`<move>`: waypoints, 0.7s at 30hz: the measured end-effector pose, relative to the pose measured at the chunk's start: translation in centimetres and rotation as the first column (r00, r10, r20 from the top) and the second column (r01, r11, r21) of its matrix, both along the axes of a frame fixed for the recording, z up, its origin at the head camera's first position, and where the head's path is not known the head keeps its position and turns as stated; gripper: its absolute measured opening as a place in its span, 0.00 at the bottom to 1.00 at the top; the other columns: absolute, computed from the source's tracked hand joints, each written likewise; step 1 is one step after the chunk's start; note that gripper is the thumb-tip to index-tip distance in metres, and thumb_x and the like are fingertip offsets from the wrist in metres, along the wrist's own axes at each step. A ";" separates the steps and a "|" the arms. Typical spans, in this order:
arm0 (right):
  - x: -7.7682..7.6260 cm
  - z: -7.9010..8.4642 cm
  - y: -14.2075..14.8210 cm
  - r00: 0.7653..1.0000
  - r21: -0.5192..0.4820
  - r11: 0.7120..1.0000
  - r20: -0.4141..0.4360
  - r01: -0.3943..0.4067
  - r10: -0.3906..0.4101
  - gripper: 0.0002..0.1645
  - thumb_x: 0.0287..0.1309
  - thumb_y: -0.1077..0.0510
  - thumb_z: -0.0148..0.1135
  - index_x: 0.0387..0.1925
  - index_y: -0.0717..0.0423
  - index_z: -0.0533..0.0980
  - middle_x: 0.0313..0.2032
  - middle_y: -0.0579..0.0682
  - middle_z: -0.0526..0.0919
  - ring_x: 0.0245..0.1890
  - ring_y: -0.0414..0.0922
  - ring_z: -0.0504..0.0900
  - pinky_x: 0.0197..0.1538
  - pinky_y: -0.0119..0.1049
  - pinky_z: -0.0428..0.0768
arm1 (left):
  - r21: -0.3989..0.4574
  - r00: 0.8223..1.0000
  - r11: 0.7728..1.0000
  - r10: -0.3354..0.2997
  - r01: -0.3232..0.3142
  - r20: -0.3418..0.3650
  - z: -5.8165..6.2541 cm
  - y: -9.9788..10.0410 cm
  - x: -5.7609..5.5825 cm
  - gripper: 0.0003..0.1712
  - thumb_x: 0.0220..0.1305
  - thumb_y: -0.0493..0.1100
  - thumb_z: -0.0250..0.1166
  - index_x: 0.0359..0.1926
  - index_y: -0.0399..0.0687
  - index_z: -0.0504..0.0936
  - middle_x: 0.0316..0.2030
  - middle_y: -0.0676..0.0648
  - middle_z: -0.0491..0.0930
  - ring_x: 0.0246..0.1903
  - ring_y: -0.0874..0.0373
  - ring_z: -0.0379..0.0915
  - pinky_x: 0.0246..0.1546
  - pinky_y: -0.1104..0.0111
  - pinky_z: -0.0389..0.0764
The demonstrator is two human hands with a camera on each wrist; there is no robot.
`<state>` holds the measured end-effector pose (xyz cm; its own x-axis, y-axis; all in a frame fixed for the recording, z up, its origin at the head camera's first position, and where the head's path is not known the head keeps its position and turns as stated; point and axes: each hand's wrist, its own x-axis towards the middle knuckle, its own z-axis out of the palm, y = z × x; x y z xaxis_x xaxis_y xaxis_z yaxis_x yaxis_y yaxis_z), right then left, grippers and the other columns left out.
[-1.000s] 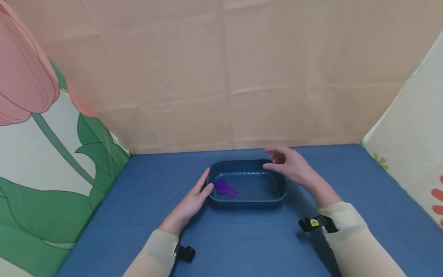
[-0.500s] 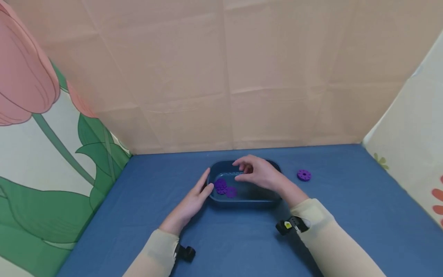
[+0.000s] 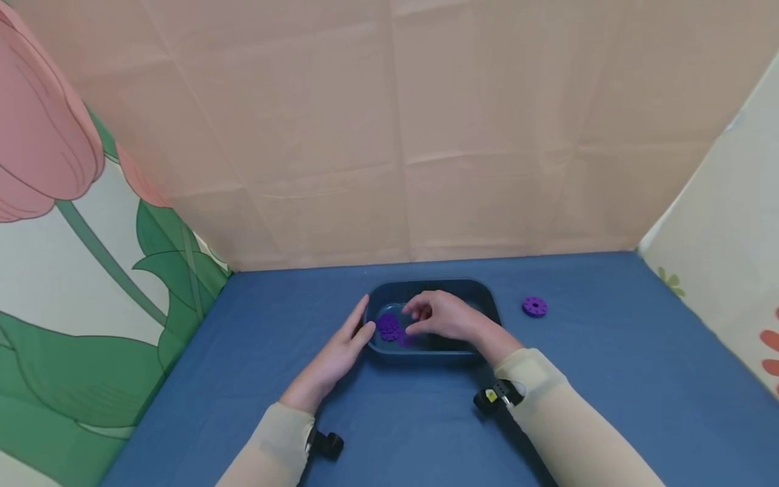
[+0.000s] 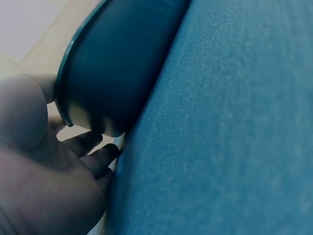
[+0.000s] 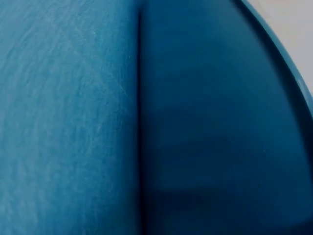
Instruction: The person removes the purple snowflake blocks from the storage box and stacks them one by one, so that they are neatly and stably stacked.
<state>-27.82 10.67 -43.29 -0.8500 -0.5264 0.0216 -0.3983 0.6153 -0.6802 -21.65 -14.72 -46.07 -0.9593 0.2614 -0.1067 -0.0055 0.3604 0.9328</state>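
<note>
A dark blue rectangular tray (image 3: 450,350) with rounded corners stands on the blue tablecloth. My left hand (image 3: 336,352) holds its left end, thumb at the rim and fingers along the outer wall, as the left wrist view shows too, where that hand (image 4: 54,166) lies beside the tray wall (image 4: 117,63). Several purple flower-like discs (image 3: 388,326) lie in the tray's left part. Over them, inside the tray, is my right hand (image 3: 447,316), its thumb and fingers bent and apart with nothing seen between them. The right wrist view shows only the tray's outer wall (image 5: 220,122) and cloth.
One purple disc with small holes (image 3: 535,307) lies on the cloth right of the tray. A beige wall sheet (image 3: 402,135) rises behind the table. Flower-patterned panels (image 3: 67,284) flank it. Each wrist carries a small black camera (image 3: 325,446).
My right hand has moved left from the tray's right end and down toward the purple discs. The disc on the right came into sight as it moved away. My left hand stays put.
</note>
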 end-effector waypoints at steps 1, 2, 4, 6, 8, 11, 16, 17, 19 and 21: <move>0.0 -0.1 0.0 1.000 0.002 1.000 0.007 -0.003 0.003 0.22 0.54 0.48 0.75 0.50 0.46 0.83 0.37 0.43 0.82 0.37 0.41 0.78 0.41 0.36 0.79 | 0.000 1.000 1.000 0.003 -0.003 0.001 0.0 0.0 0.0 0.41 0.65 0.76 0.50 0.75 0.88 0.44 0.77 0.68 0.42 0.79 0.57 0.33 0.76 0.44 0.40; -0.1 -0.2 0.1 1.000 0.004 1.000 0.013 -0.005 0.005 0.22 0.54 0.48 0.75 0.50 0.47 0.83 0.36 0.43 0.82 0.37 0.42 0.78 0.41 0.36 0.79 | -0.001 1.000 1.000 0.004 -0.004 0.001 0.0 0.0 0.0 0.41 0.64 0.77 0.50 0.75 0.88 0.44 0.77 0.68 0.42 0.79 0.57 0.33 0.76 0.44 0.40; -0.1 -0.3 0.2 1.000 0.008 1.000 0.015 -0.012 0.012 0.22 0.53 0.48 0.75 0.50 0.48 0.83 0.36 0.43 0.82 0.36 0.42 0.77 0.41 0.36 0.78 | 0.002 1.000 1.000 0.001 -0.001 0.003 0.0 0.0 0.0 0.42 0.65 0.76 0.50 0.75 0.87 0.44 0.77 0.68 0.42 0.79 0.56 0.32 0.75 0.43 0.40; -0.1 -0.4 0.2 1.000 0.010 1.000 0.019 -0.016 0.016 0.23 0.53 0.49 0.76 0.50 0.49 0.83 0.36 0.44 0.83 0.36 0.42 0.77 0.41 0.36 0.78 | 0.004 1.000 1.000 0.000 0.000 0.007 0.0 0.0 0.0 0.41 0.65 0.76 0.50 0.74 0.89 0.44 0.77 0.67 0.41 0.79 0.56 0.32 0.75 0.43 0.40; 0.0 -0.4 0.3 1.000 0.016 1.000 0.019 -0.020 0.020 0.23 0.53 0.49 0.76 0.50 0.50 0.83 0.37 0.46 0.83 0.36 0.42 0.77 0.40 0.36 0.78 | 0.004 1.000 1.000 -0.004 0.004 0.008 0.1 0.1 0.0 0.41 0.65 0.76 0.50 0.74 0.88 0.44 0.77 0.67 0.41 0.79 0.56 0.32 0.75 0.43 0.40; 0.0 -0.5 0.3 1.000 0.026 0.999 0.015 -0.021 0.021 0.22 0.52 0.50 0.76 0.49 0.51 0.83 0.37 0.46 0.83 0.36 0.41 0.77 0.41 0.36 0.78 | 0.005 1.000 1.000 -0.006 0.006 0.004 0.1 0.1 0.1 0.42 0.65 0.76 0.49 0.75 0.86 0.44 0.78 0.66 0.41 0.79 0.56 0.32 0.75 0.42 0.39; 0.0 -0.6 0.0 0.999 0.066 0.997 -0.005 -0.035 0.035 0.23 0.51 0.49 0.77 0.48 0.52 0.84 0.36 0.47 0.83 0.35 0.40 0.77 0.40 0.36 0.78 | 0.004 1.000 1.000 -0.006 0.006 0.006 0.1 0.1 0.1 0.42 0.65 0.76 0.49 0.76 0.85 0.44 0.77 0.68 0.41 0.79 0.56 0.31 0.75 0.43 0.39; 0.1 -0.6 0.0 0.999 0.077 0.996 -0.006 -0.036 0.036 0.23 0.51 0.49 0.77 0.48 0.51 0.84 0.36 0.47 0.83 0.35 0.40 0.77 0.41 0.36 0.78 | 0.006 1.000 1.000 -0.006 0.006 0.008 0.2 0.0 0.1 0.41 0.66 0.75 0.49 0.76 0.85 0.44 0.77 0.67 0.41 0.79 0.56 0.31 0.75 0.43 0.38; 0.0 -0.7 -0.2 0.999 0.094 0.995 -0.009 -0.040 0.041 0.23 0.50 0.49 0.78 0.48 0.51 0.84 0.36 0.47 0.83 0.35 0.41 0.77 0.42 0.37 0.78 | 0.010 1.000 1.000 -0.008 0.008 0.018 0.9 0.2 0.4 0.40 0.68 0.73 0.50 0.76 0.85 0.44 0.77 0.66 0.41 0.79 0.56 0.31 0.76 0.44 0.38; 0.1 -0.7 -0.3 0.999 0.109 0.993 -0.009 -0.041 0.042 0.23 0.50 0.49 0.78 0.48 0.50 0.84 0.37 0.47 0.83 0.36 0.41 0.77 0.43 0.37 0.78 | 0.014 1.000 1.000 -0.011 0.011 0.026 1.8 0.3 0.8 0.39 0.70 0.70 0.50 0.76 0.83 0.44 0.78 0.64 0.40 0.79 0.56 0.31 0.76 0.44 0.38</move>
